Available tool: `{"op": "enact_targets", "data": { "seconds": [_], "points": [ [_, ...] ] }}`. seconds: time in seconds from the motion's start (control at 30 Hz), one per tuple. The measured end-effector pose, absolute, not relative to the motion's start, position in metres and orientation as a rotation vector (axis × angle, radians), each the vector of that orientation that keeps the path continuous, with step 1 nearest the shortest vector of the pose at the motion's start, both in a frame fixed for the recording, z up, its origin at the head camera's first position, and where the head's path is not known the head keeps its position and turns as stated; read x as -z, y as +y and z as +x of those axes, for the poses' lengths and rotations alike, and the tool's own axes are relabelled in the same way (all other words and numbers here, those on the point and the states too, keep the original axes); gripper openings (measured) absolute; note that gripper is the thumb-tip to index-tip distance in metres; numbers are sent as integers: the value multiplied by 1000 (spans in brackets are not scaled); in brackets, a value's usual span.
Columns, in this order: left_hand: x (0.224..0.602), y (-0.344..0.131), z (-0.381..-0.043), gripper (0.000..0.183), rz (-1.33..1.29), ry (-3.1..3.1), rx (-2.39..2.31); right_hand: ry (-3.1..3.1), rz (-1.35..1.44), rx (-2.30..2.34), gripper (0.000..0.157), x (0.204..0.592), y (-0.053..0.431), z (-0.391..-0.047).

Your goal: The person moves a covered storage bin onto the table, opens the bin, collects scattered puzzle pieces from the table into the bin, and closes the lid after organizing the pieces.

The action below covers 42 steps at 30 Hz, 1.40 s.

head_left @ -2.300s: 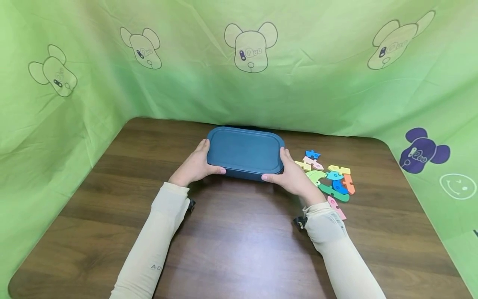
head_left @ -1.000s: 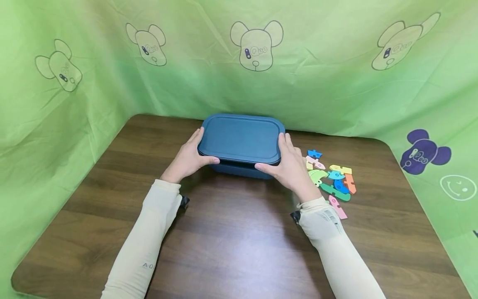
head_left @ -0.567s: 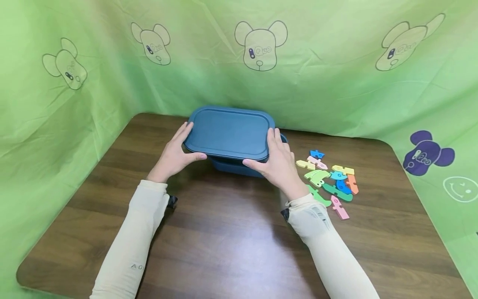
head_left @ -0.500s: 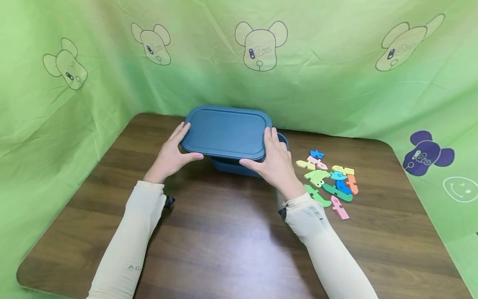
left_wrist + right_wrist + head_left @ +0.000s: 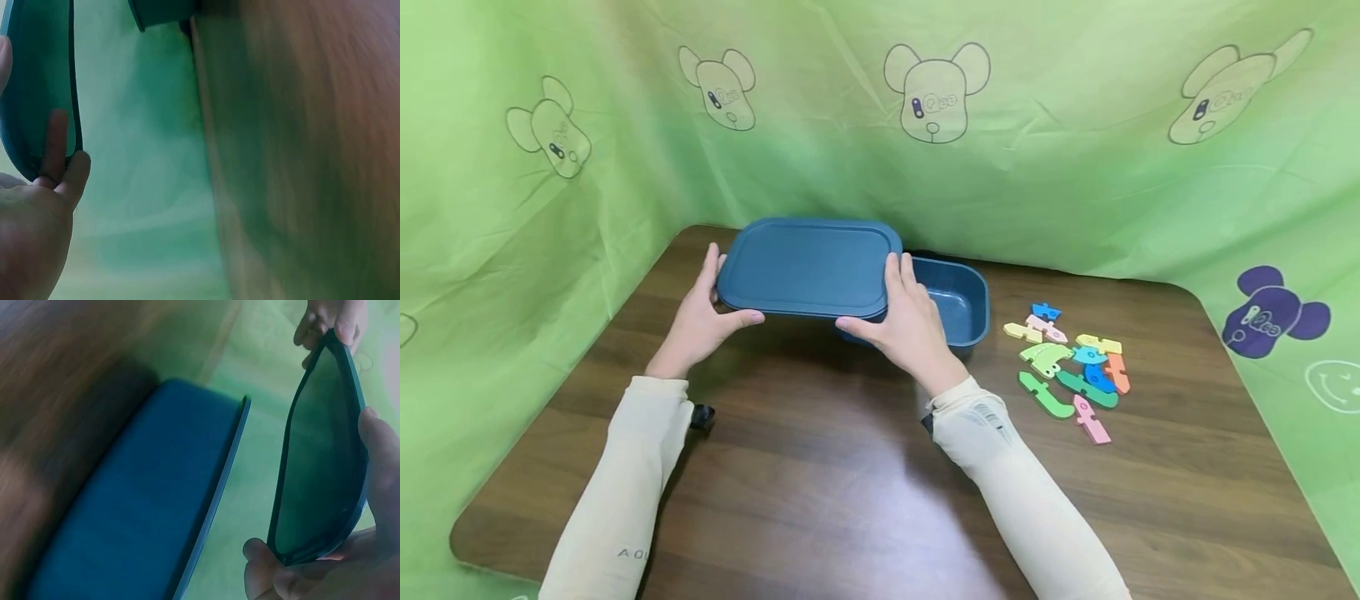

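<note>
Both hands hold a dark blue rectangular lid (image 5: 808, 268) with rounded corners, one at each end. My left hand (image 5: 692, 327) grips the left end, thumb at the near edge and fingers at the side and underneath, as the left wrist view shows. On the other end my right hand (image 5: 913, 329) grips in the same manner. Below the lid and to its right stands a matching blue box (image 5: 979, 304), its right part uncovered and its left part hidden behind the lid and hand. The right wrist view shows a gap between the lid (image 5: 319, 462) and the box's wall (image 5: 144, 487).
Right of the box, several flat, colourful puzzle pieces lie on the brown wooden table (image 5: 820, 475), among them a light green crocodile-like piece (image 5: 1047, 358) and a pink piece (image 5: 1091, 420). A green printed curtain (image 5: 1075, 200) hangs behind the table and along its sides.
Both hands have raised the lid off the box and carried it left, uncovering the box's right part. The puzzle pieces lie as before, more of them now showing beside the right arm.
</note>
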<state>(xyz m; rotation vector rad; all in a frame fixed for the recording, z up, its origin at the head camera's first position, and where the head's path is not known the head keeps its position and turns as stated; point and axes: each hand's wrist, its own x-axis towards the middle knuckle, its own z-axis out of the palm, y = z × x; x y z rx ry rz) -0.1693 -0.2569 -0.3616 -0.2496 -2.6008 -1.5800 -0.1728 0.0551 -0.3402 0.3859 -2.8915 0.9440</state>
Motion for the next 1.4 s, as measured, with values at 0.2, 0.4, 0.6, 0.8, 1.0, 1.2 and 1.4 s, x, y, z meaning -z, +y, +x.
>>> {"op": "enact_targets", "data": {
  "seconds": [0.2,0.4,0.6,0.8,1.0,1.2,1.4],
  "points": [
    [362,-285,-163,114,-229,-2625,1570,-2906,391,-943,123,342,21,-172],
    [366,-313,-156,107,-237,-2690,1488,-2916,391,-880,125,349,-13,-170],
    [368,-333,-153,97,-217,-2778,1370,-2961,384,-897,122,357,-37,-170],
    [372,-342,-156,94,-200,-2825,1358,-3034,434,-885,110,366,-50,-175],
    [378,-351,-161,90,-174,-2899,1251,-3083,479,-905,102,370,-62,-181],
    [379,-356,-166,88,-95,-2964,1169,-3129,475,-979,100,374,-73,-189],
    [381,-359,-177,84,-75,-3102,1066,-3185,438,-1057,101,381,-80,-201]
  ]
}}
